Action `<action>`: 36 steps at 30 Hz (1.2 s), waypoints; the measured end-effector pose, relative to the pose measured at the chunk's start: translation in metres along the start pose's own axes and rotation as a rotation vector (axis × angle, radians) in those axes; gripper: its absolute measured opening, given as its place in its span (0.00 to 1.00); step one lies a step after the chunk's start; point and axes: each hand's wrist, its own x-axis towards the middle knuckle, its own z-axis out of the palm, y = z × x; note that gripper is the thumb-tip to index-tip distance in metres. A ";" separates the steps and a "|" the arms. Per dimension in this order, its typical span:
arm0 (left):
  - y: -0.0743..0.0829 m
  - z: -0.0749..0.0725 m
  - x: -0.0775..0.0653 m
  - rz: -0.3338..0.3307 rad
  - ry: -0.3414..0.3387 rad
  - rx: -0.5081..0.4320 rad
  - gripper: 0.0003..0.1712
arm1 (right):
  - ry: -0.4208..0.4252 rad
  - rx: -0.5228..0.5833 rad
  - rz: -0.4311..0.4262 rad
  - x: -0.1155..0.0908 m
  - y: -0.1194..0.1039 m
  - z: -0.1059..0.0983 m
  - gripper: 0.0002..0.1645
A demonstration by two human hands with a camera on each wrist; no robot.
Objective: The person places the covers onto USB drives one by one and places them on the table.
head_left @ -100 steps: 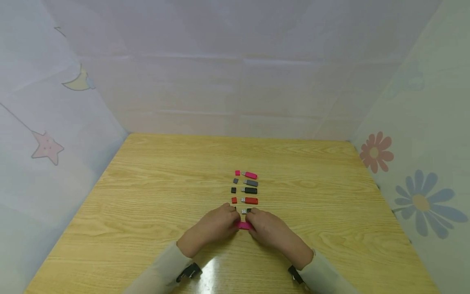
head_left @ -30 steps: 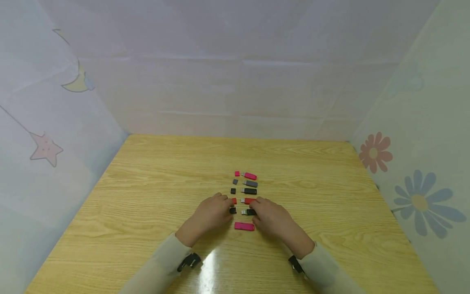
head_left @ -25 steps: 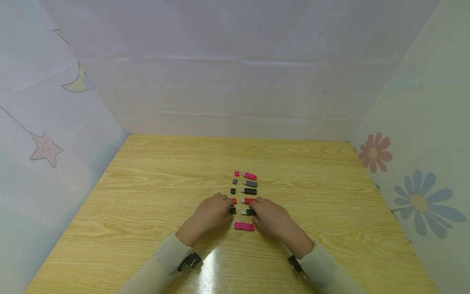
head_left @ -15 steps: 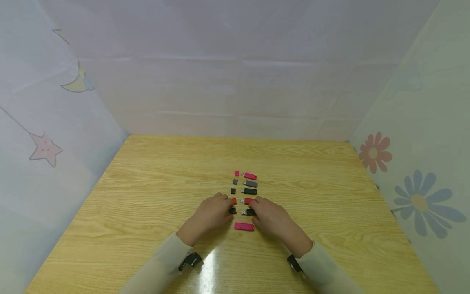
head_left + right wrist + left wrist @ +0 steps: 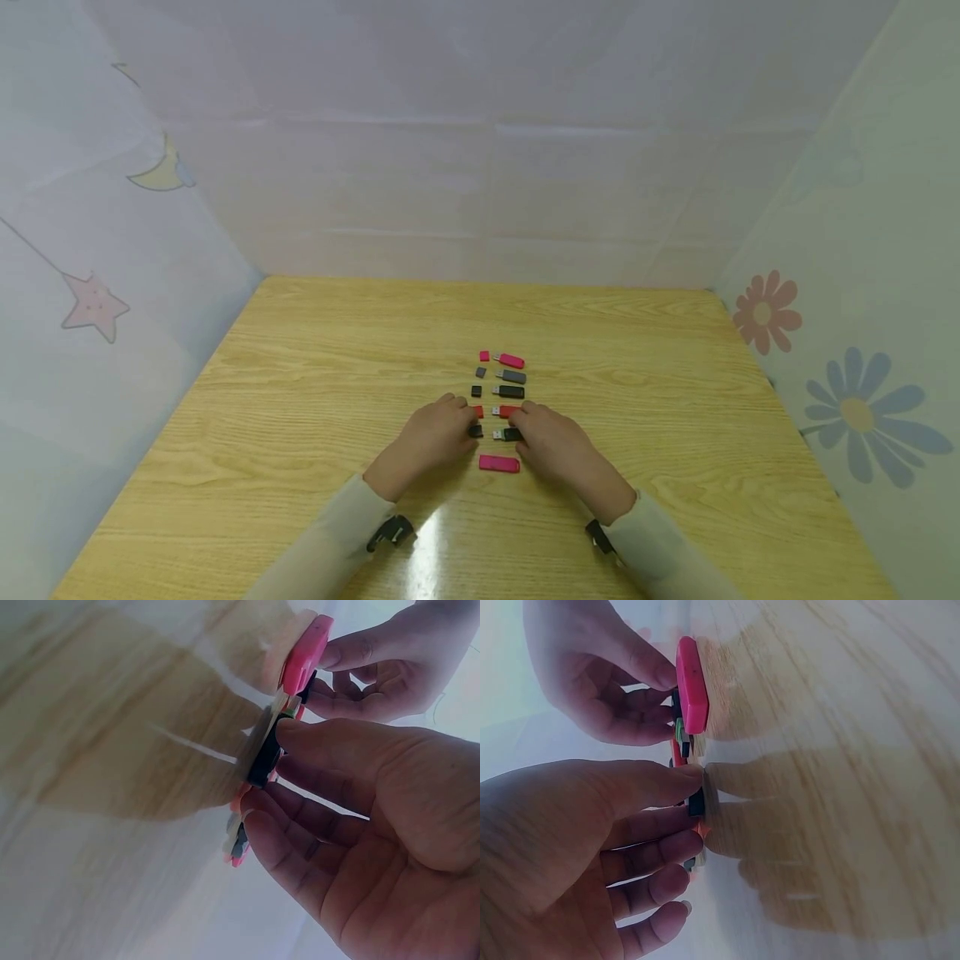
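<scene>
My left hand (image 5: 437,431) pinches a small black cap (image 5: 697,802) between thumb and index finger, low over the table. Opposite it, my right hand (image 5: 557,442) has thumb and fingers on a black USB stick (image 5: 266,754), whose metal plug (image 5: 498,435) points left at the cap; a gap separates the two. Nearer the sleeves lies a pink USB stick (image 5: 498,463) with no plug showing. Just beyond the fingers are a red cap (image 5: 478,412) and a red USB stick (image 5: 507,412), both partly covered by the hands.
Farther back on the wooden table (image 5: 337,358) lie three more uncapped sticks: black (image 5: 512,392), grey (image 5: 513,377) and pink (image 5: 512,361). Left of them sit their caps, black (image 5: 476,391), grey (image 5: 481,372) and pink (image 5: 484,356). Patterned sheets (image 5: 847,275) stand around the table.
At first both hands were at the near pink stick. They then let go of it and moved slightly farther back and apart, onto the black cap and stick; over the last second they barely move.
</scene>
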 end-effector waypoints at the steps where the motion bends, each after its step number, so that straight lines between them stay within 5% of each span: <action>1: 0.000 0.000 0.000 -0.002 -0.002 -0.001 0.10 | -0.003 -0.001 0.001 0.000 0.000 0.000 0.12; 36: 0.003 0.001 0.001 0.006 0.034 0.069 0.08 | 0.043 -0.023 -0.025 0.002 -0.001 0.004 0.08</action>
